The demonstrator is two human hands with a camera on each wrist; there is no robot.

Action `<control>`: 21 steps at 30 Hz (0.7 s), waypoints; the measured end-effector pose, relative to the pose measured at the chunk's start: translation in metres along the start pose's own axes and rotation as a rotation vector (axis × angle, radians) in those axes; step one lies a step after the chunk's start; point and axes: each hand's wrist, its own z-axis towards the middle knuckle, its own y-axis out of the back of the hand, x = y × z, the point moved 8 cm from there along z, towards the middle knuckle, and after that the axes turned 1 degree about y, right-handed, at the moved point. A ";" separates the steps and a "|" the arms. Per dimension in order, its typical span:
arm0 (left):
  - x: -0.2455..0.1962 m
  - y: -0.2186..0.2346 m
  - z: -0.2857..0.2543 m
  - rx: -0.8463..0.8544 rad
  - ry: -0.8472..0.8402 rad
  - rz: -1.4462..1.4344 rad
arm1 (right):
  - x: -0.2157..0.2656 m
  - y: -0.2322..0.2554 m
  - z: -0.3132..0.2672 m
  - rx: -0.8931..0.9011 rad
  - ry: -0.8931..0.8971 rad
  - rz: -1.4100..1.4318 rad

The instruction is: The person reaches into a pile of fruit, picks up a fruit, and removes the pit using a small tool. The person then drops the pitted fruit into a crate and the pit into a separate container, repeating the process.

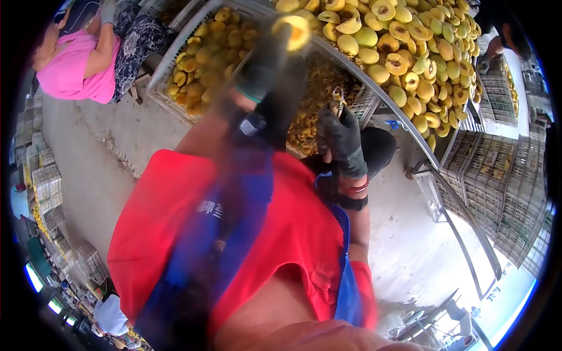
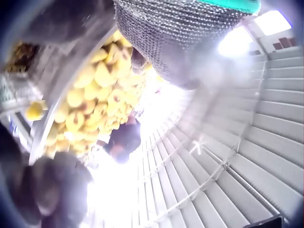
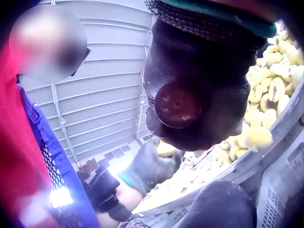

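Observation:
Blurred in the head view, my gloved left hand [image 1: 263, 73] reaches forward and holds a yellow peach half [image 1: 293, 32] at its fingertips. The right wrist view shows that peach half [image 3: 165, 148] between the left hand's fingers. My gloved right hand [image 1: 342, 137] grips a loop-tipped pitting tool [image 1: 338, 93] in front of my body, its small metal loop pointing away from me. The round brown butt of its handle [image 3: 178, 105] pokes from the right fist. Beyond both hands, halved peaches [image 1: 404, 52] lie heaped on a metal-edged table [image 1: 404, 120].
A plastic crate [image 1: 157, 88] of peach halves stands front left. Beside it, a bin holds brownish pits and scraps [image 1: 310, 111]. Crates [image 1: 486, 169] are stacked at the right. A person in pink [image 1: 82, 64] sits at the upper left. Concrete floor [image 1: 88, 140] shows at the left.

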 end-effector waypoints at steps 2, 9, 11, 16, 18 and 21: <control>0.041 0.013 0.002 -0.019 0.205 -0.025 | -0.003 0.005 0.000 -0.065 -0.006 -0.025; 0.139 -0.034 -0.002 0.129 0.352 0.090 | -0.019 0.006 0.014 -0.113 0.007 -0.161; 0.129 -0.065 0.025 0.257 0.319 0.155 | -0.023 0.003 0.018 -0.110 -0.016 -0.166; 0.174 -0.188 0.041 0.823 0.381 0.405 | -0.027 0.018 0.032 -0.137 0.133 -0.563; 0.233 -0.252 0.012 0.851 0.672 0.268 | -0.026 0.023 0.030 -0.166 0.115 -0.575; 0.227 -0.249 0.020 0.922 0.618 0.290 | -0.028 0.023 0.027 -0.190 0.039 -0.367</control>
